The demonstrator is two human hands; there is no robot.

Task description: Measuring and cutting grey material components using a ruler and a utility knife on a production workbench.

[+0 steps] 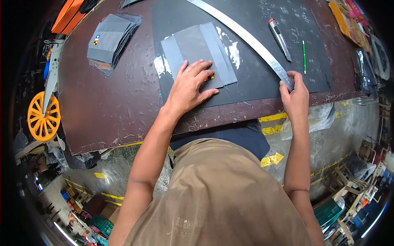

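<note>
A stack of grey fabric pieces in a clear plastic bag (110, 41) lies near the far left part of the dark brown desk (111, 110); a silver and black utility knife (280, 39) rests on the black cutting mat (262, 78), just beside a thin green pencil (304, 51); an orange spoked wheel (42, 117) stands off the desk's left edge; orange flat boxes (67, 14) sit at the far left corner; yellow markings (273, 158) stripe the concrete floor.
</note>
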